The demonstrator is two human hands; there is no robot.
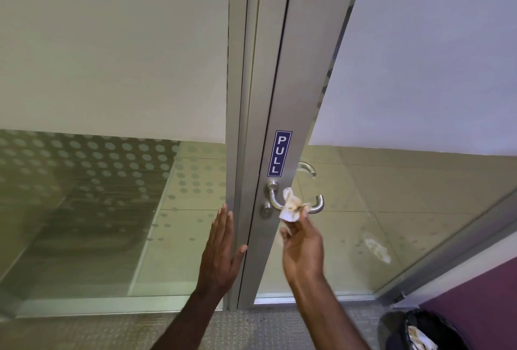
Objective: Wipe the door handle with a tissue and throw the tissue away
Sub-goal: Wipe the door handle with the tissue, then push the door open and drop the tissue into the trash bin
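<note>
A curved metal door handle [317,204] juts from the grey aluminium door frame [282,98], below a blue PULL sticker [279,153]. A crumpled white tissue [290,205] is pressed against the middle of the handle's bar. My right hand [303,246] pinches the tissue from below. My left hand [222,252] lies flat, fingers together and pointing up, against the fixed frame post left of the door's edge. A keyhole [266,211] sits just under the handle's base.
A black-lined waste bin [425,330] with paper inside stands at the bottom right, next to a purple wall [481,291]. Frosted and dotted glass panels flank the frame. A second handle [307,168] shows through the glass. Grey textured floor runs below.
</note>
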